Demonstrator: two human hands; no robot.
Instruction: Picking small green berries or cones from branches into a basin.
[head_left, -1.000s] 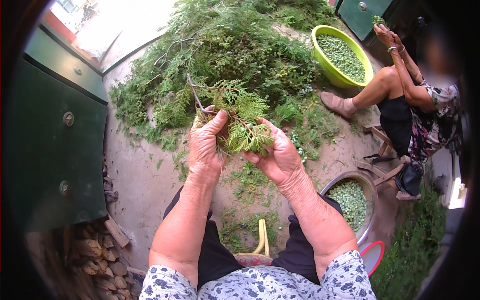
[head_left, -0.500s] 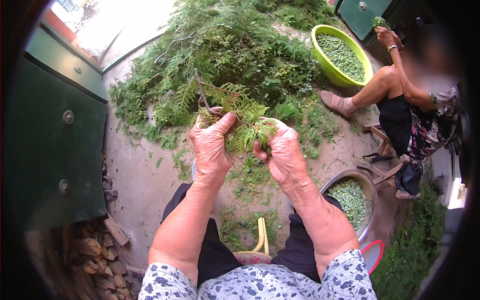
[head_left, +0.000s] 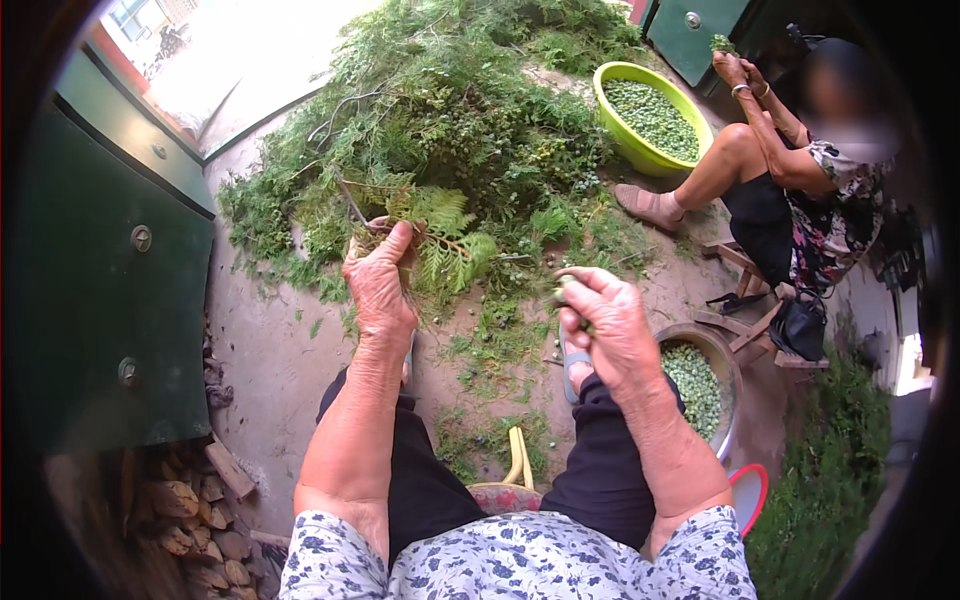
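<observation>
The left hand [head_left: 380,285] is clamped around the woody stem of a flat, feathery green conifer sprig [head_left: 440,235], whose fronds fan out toward one o'clock from the fist, over the bare earthen ground [head_left: 290,350]. The right hand [head_left: 605,320] is curled together at three o'clock of the sprig and apart from it, fingertips pinched on what look like a few small green seed cones [head_left: 562,292]; how many it holds cannot be made out. The round metal basin of green cones [head_left: 700,385] sits on the ground just beyond that hand at about four o'clock, half hidden by the wrist. The likeliest slip, in my judgement, is that the pinched cones fall short of the basin and scatter among the loose green litter between the knees, where they would be hard to pick out. The big heap of cut green branches [head_left: 450,110] lies at twelve o'clock, so a dropped sprig could be lost into it too. A loose hold on the stem could let the frond twist when pulled. Another person [head_left: 790,170] sits at two o'clock beside a lime-green plastic bowl of cones [head_left: 650,115], well clear of both hands.
</observation>
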